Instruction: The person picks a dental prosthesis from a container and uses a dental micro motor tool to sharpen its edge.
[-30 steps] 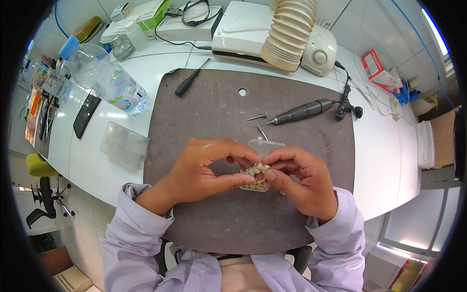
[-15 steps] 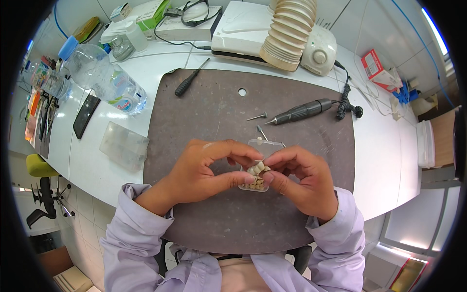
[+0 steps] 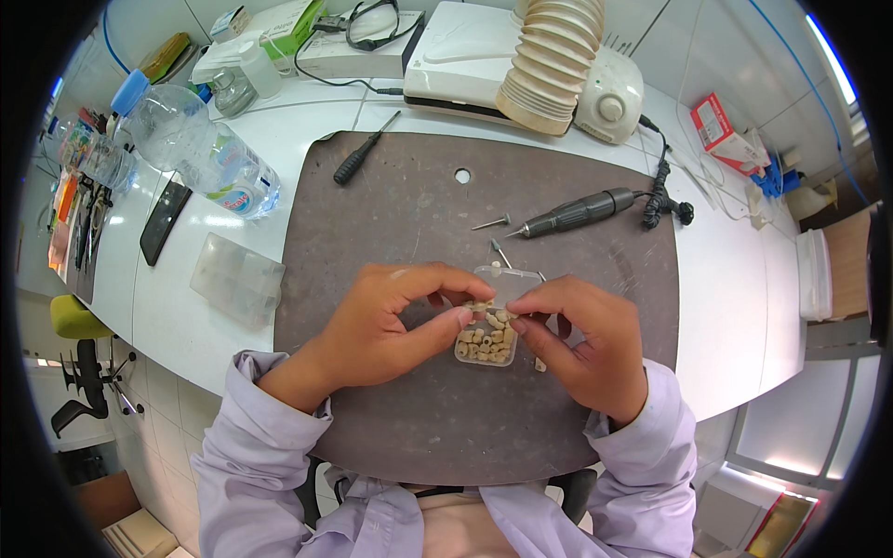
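Between the thumb and fingertips of my left hand is a small cream dental piece, shaped like joined teeth. My right hand is closed in a pinch close by, with a cream tooth-shaped piece at its fingertips; the fingers hide part of the grip. Just below both hands, a small clear plastic box lies open on the brown mat, its lid hinged away from me. Several cream artificial teeth fill its near part. One loose tooth sits by my right thumb.
Beyond the box are a black rotary handpiece, small burs and a screwdriver. On the left stand a clear case, a phone and a water bottle. A ribbed hose hangs over the back.
My hands have drawn slightly apart, and the dental piece has shifted left with my left hand. More of the teeth in the box now show, and a loose tooth is visible by my right thumb.
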